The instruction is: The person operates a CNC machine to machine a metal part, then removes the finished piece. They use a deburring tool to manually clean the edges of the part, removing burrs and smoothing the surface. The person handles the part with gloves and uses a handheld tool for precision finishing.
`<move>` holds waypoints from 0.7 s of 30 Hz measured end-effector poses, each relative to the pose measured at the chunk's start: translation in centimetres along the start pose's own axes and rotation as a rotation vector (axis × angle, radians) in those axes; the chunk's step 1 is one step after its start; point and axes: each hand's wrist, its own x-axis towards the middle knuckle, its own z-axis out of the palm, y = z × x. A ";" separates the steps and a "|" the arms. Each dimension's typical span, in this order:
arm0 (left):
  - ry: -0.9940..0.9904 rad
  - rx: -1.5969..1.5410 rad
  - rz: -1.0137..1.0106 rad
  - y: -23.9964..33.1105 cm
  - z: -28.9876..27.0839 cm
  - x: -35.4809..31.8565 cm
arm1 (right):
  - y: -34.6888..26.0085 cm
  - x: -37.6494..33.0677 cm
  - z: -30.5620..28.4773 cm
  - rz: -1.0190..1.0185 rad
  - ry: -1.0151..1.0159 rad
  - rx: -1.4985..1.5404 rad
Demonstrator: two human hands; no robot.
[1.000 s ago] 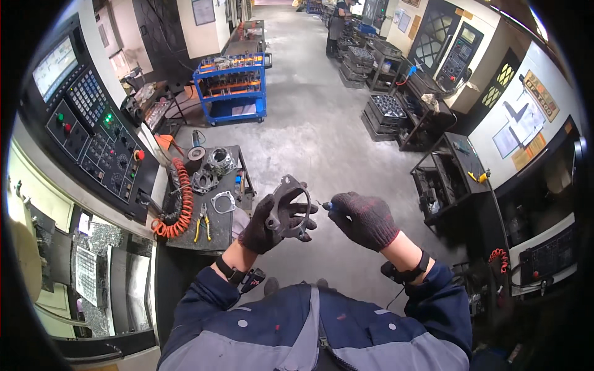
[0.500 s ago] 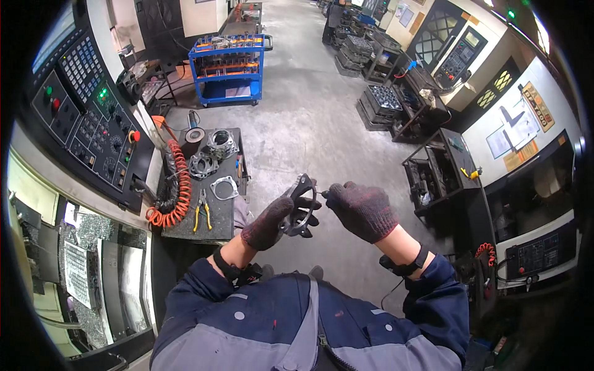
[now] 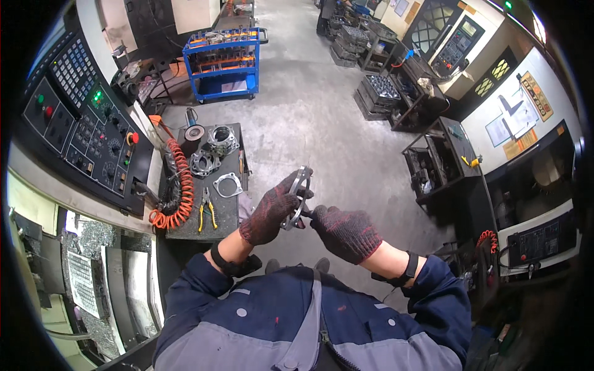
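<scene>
Left hand [image 3: 270,213], gloved, grips a flat metal ring plate [image 3: 298,195] edge-on at chest height, over open grey floor [image 3: 309,117]. Right hand [image 3: 346,232], gloved, closes on a small tool against the plate's lower edge; tool mostly hidden. Small black table [image 3: 232,210] stands left, near its edge one square gasket [image 3: 227,184], one pair of yellow-handled pliers [image 3: 206,207], one orange coiled hose [image 3: 180,185]. One blue cart [image 3: 224,65] beyond. Yellow sign [image 3: 537,96] on right wall.
</scene>
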 end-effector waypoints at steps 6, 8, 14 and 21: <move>-0.016 -0.006 0.105 1.1 -0.2 0.5 | -1.9 0.3 -1.8 -0.049 0.016 0.090; 0.027 0.020 0.091 1.3 -0.1 1.0 | -2.1 0.7 -2.8 -0.069 0.022 0.074; -0.011 0.201 0.126 -0.1 -0.6 1.5 | -1.1 2.1 -5.1 -0.139 0.061 -0.040; 0.002 -0.220 -0.011 -1.7 -1.3 0.9 | 2.4 4.8 -4.1 -0.034 0.208 0.035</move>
